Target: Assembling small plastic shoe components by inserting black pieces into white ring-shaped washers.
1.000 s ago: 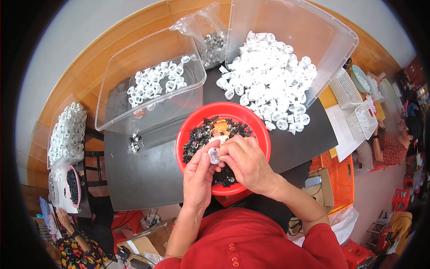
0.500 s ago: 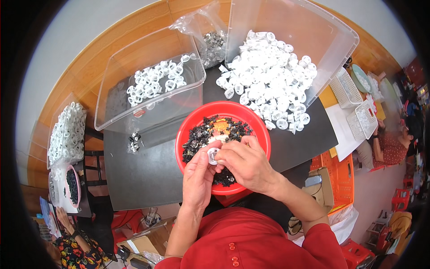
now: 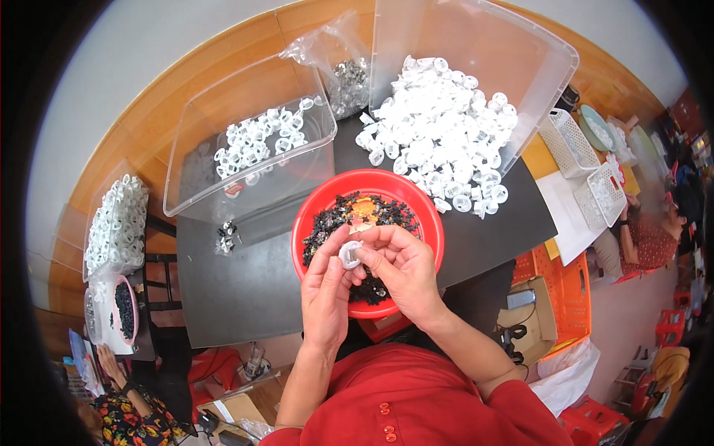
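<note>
A small white round plastic ring-like part (image 3: 349, 256) is held over the red basin (image 3: 439, 245). My left hand (image 3: 325, 286) pinches its left side between thumb and fingers. My right hand (image 3: 405, 275) closes on its right side, thumb pressed against the opening and fingers curled behind. Whether a smaller piece sits between the right fingertips cannot be made out. Small black pieces (image 3: 394, 212), with some clear and metallic bits, lie around the inside of the basin below the hands.
A heap of white plastic parts (image 3: 454, 134) spills from a tipped clear bin (image 3: 547, 59) onto the dark table (image 3: 245, 297). At the left, another clear bin (image 3: 297, 167) holds similar parts. Behind stands a clear bag (image 3: 348, 89). A co-worker's hand (image 3: 111, 364) shows lower left.
My right hand has turned, with its thumb now pressing into the white part and its fingers raised behind. The part has tilted, its opening facing right. The whole view has shifted slightly.
</note>
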Demonstrator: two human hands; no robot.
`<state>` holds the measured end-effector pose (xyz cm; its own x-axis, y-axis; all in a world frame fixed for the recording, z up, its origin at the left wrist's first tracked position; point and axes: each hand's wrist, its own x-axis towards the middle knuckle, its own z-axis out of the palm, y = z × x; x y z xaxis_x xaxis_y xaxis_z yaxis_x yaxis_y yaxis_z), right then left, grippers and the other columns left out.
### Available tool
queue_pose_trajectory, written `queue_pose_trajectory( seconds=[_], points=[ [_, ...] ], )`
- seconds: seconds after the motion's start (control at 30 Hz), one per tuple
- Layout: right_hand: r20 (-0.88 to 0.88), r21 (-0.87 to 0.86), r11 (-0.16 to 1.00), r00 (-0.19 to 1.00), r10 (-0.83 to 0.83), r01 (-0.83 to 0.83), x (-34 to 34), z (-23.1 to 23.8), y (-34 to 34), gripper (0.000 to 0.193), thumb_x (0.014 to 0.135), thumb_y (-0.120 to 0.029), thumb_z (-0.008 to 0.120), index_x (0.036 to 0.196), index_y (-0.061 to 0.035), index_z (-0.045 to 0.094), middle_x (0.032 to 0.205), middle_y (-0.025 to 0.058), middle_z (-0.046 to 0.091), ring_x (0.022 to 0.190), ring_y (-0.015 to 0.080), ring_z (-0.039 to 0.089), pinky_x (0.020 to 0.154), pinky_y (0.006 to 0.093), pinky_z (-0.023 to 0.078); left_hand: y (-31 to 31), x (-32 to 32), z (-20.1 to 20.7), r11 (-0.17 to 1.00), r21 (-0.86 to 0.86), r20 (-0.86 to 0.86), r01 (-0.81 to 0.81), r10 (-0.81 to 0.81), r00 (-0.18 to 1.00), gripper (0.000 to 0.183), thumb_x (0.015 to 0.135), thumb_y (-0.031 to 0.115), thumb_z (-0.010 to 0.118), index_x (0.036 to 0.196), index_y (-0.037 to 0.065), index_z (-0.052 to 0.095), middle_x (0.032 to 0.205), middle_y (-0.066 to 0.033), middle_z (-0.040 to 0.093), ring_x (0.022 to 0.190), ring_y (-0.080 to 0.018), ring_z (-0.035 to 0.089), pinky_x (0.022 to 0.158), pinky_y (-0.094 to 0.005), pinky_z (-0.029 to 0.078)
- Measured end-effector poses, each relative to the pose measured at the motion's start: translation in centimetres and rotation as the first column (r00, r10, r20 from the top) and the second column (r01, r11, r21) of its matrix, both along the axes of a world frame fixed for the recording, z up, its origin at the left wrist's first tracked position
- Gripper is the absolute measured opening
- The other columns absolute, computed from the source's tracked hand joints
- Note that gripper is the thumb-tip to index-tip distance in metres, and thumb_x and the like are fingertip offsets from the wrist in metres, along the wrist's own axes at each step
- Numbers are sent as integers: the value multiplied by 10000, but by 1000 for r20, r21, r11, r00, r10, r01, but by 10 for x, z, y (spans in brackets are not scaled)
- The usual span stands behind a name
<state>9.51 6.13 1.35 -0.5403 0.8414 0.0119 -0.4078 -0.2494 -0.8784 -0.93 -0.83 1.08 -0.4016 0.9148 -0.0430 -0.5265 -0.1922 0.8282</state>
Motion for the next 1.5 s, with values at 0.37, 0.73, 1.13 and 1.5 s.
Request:
queue_pose_trajectory(
  seconds=[0.37, 0.73, 1.13, 1.5],
  points=[
    [57, 218, 957, 977, -207, 190, 1, -3, -32, 102, 899, -10, 612, 990, 31, 634, 890, 42, 644, 727, 60, 604, 639, 214, 507, -20, 13, 4, 997, -41, 141, -62, 67, 988, 384, 922, 44, 546, 1298, -26, 512, 1050, -69, 641, 865, -102, 583, 793, -249, 491],
    [126, 589, 775, 922, -367, 228, 10, -5, -66, 103, 866, 0, 636, 968, 8, 648, 892, 73, 642, 734, 115, 637, 650, 247, 514, -54, 17, 5, 993, -108, 183, -43, 62, 981, 443, 907, 82, 539, 1330, -29, 470, 1124, -127, 647, 825, -111, 606, 796, -261, 504],
    [391, 711, 704, 824, -409, 12, 14, 6, -15, 118, 871, -93, 632, 927, 4, 671, 823, 116, 626, 738, 234, 626, 657, 331, 487, -72, -8, -5, 986, -76, 159, -151, 161, 974, 400, 906, 61, 523, 1292, -41, 504, 1142, -186, 633, 770, -118, 597, 741, -253, 503],
    [546, 816, 269, 531, -648, -511, -11, -19, 73, 144, 774, -110, 676, 908, -121, 727, 791, 80, 584, 792, 274, 589, 674, 420, 445, -49, -19, -12, 995, -63, 143, -74, 82, 986, 315, 907, 76, 560, 1207, -21, 557, 1126, -181, 632, 800, -122, 604, 771, -262, 515]
  ],
)
